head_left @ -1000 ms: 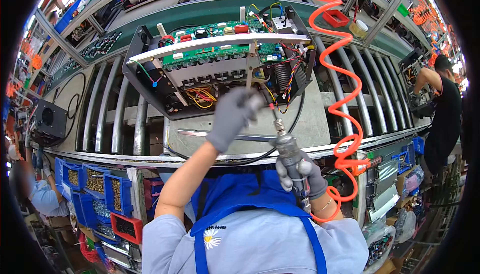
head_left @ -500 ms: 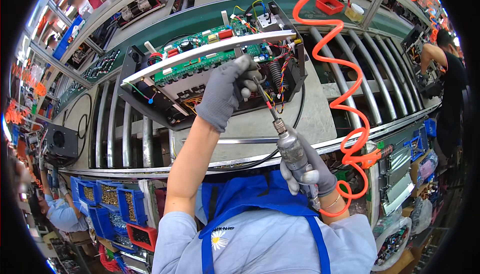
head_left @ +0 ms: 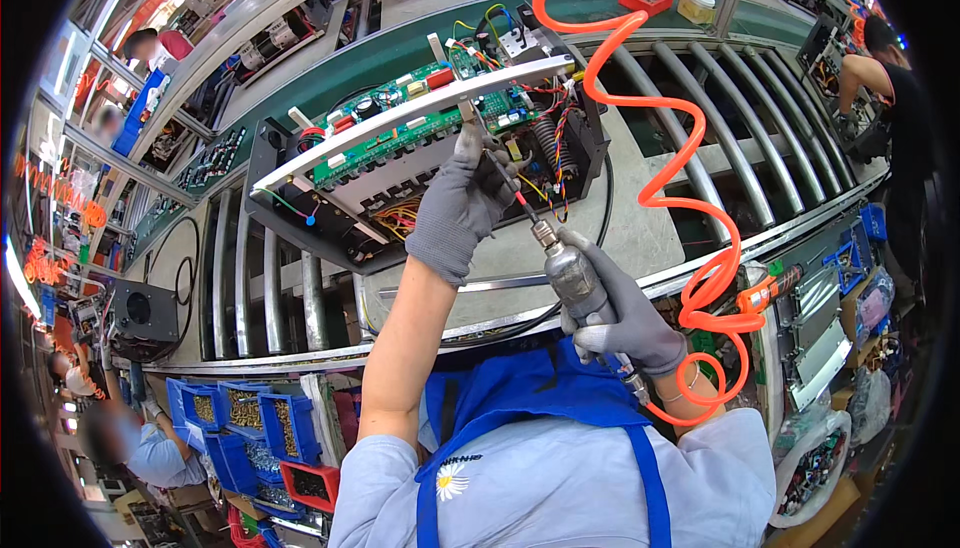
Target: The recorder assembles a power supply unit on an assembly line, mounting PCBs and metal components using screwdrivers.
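My right hand (head_left: 635, 320), in a grey glove, is wrapped round a pneumatic screwdriver (head_left: 577, 278) with an orange coiled air hose. Its long bit slants up and left toward a small metal tab (head_left: 468, 114) under a pale metal bar (head_left: 410, 108). My left hand (head_left: 460, 198), also gloved, is closed beside the bit's tip; what its fingers pinch is hidden. Both hands work at the near side of an open black equipment case (head_left: 275, 148). Inside it lie a green circuit board (head_left: 400, 128), coloured wires and a dark coil (head_left: 553, 146).
The case sits on a pale board (head_left: 640, 218) over a roller conveyor (head_left: 740, 138). The orange hose (head_left: 690, 158) loops down on the right. Blue screw bins (head_left: 245, 408) stand at lower left, near a red bin (head_left: 310, 485). Other people work at both sides.
The bit's tip has shifted left, closer to the tab under the bar. My left hand's fingers have moved with it. The whole view has also shifted slightly.
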`<state>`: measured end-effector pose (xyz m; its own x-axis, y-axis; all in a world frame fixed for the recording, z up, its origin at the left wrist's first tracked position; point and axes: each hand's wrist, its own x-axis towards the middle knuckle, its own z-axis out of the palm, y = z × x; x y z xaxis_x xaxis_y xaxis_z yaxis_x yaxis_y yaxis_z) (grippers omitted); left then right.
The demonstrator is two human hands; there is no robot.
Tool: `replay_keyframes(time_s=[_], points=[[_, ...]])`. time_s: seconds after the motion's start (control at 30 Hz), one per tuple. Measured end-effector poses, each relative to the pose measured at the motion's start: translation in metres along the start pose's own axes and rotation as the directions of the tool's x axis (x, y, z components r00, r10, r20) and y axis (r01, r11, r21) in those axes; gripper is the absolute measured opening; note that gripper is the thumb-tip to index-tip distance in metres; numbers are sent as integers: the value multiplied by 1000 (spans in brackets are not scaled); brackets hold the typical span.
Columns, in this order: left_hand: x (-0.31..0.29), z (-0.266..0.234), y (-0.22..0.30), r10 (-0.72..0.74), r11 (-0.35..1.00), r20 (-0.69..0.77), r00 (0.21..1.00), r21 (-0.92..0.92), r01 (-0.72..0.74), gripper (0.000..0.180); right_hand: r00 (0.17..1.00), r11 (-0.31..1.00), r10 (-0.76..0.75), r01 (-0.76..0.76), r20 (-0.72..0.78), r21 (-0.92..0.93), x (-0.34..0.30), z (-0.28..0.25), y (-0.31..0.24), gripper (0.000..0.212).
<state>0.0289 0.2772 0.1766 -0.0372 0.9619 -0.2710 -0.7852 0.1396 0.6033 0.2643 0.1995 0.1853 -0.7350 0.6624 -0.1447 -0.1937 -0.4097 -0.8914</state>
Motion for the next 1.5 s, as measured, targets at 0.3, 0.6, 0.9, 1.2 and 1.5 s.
replay_keyframes(time_s=[0.3, 0.6, 0.9, 1.2, 1.5], points=[[1, -2, -1, -38, 992, 153, 988, -116, 56, 32, 999, 997, 39, -40, -12, -63, 3, 5, -8, 97], [4, -12, 1, -7, 978, 161, 987, -203, 40, 30, 1000, 997, -8, 8, 4, -75, 6, 6, -5, 97], [1, -16, 9, 91, 993, 188, 978, 51, -102, 30, 994, 931, 68, -94, 86, 354, 1, 3, -2, 100], [-12, 9, 33, -94, 947, 128, 987, 317, 49, 31, 994, 1000, -27, 28, -102, 12, 14, 14, -16, 105], [8, 29, 90, 384, -748, 761, 524, 589, -307, 40, 997, 1000, 3, -3, -74, 5, 16, 13, -33, 92]])
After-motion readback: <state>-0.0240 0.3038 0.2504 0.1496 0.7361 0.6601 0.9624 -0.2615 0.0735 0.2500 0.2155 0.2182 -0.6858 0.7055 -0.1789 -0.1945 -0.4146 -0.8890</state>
